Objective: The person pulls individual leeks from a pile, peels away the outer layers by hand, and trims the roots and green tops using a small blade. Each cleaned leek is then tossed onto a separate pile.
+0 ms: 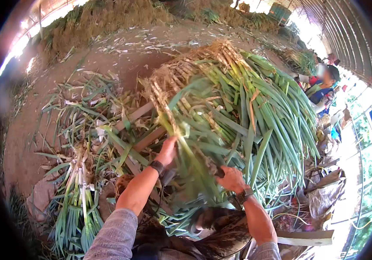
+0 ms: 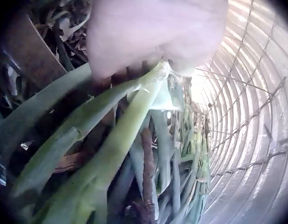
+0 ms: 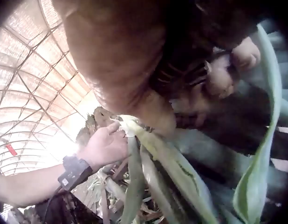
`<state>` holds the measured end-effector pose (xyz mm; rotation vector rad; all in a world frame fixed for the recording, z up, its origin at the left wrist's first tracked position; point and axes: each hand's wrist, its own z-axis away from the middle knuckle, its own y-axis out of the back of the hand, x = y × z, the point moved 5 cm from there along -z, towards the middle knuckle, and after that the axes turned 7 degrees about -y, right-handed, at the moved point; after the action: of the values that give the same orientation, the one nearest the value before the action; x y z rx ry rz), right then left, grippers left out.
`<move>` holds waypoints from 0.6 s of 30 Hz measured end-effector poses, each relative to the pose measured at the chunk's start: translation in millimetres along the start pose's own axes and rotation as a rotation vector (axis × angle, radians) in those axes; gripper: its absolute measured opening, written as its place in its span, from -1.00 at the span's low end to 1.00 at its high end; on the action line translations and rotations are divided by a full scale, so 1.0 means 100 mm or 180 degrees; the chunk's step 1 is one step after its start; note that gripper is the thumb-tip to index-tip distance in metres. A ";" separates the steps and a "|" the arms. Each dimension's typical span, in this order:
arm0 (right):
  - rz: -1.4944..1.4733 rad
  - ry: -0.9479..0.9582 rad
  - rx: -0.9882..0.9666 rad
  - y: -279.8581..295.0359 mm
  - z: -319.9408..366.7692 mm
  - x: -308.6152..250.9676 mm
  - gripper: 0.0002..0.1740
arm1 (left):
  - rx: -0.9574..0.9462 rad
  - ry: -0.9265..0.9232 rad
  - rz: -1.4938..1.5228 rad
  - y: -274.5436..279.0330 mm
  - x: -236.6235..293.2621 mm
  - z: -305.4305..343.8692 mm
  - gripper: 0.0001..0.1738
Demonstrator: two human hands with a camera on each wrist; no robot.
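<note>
Two arms outstretched, left hand (image 1: 167,151) gripping leeks (image 1: 238,108), right hand (image 1: 231,178) curled

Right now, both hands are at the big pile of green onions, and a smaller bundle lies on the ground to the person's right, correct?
Not quite: the head view shows the smaller bundle on the ground to the person's left. The left hand, gripping a stalk, and the right hand are indeed at the big pile of green onions.

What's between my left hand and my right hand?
Green onion stalks, blurred in the head view, run from the left hand, which grips one, toward the right hand.
</note>
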<state>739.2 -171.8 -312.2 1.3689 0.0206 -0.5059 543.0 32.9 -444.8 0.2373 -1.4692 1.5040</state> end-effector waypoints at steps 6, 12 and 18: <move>-0.0315 0.0337 0.0113 -0.07 -0.13 0.06 -0.52 | 0.0319 0.0122 -0.0414 0.15 -0.28 -0.01 -0.65; -0.0277 0.0125 -0.0686 -0.15 -0.16 0.27 -0.38 | 0.0010 0.0002 -0.0331 0.02 -0.37 -0.01 -0.65; -0.0314 0.0607 0.0152 -0.17 -0.09 0.28 -0.57 | 0.0128 0.0371 -0.0783 0.04 -0.25 -0.01 -0.53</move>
<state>760.6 -174.1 -338.0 1.4642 0.2338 -0.4589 553.3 22.0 -465.6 0.3365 -1.2692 1.3266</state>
